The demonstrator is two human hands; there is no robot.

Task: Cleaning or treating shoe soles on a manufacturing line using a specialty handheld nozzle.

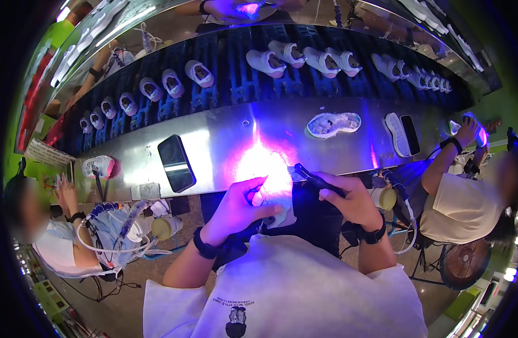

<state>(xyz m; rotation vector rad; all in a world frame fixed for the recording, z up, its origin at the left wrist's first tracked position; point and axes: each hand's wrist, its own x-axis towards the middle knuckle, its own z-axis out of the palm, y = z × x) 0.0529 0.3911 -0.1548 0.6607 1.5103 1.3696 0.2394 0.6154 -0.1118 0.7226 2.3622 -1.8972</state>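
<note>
My left hand (243, 204) is closed round a light-coloured shoe (282, 212) above the bench's near edge. A white and violet glare washes out most of that shoe; only its greyish lower end shows clearly. In my right hand (349, 198) is a slim black hand tool (312, 177), its tip pointing left beside the lit shoe. The glare hides whether tip and shoe touch, and the tool's kind is unclear. A black phone (176, 163) lies on the metal bench (211, 127) left of my hands. Beyond the glow lies a white shoe sole (334, 124).
Behind the bench a dark blue slatted conveyor (242, 79) carries several pale shoes (200, 73). A sole (396, 134) and a dark phone (410, 135) lie at right. Co-workers sit on both sides, near cups (167, 226) and hoses. A pink-and-white shoe (99, 166) stands at left.
</note>
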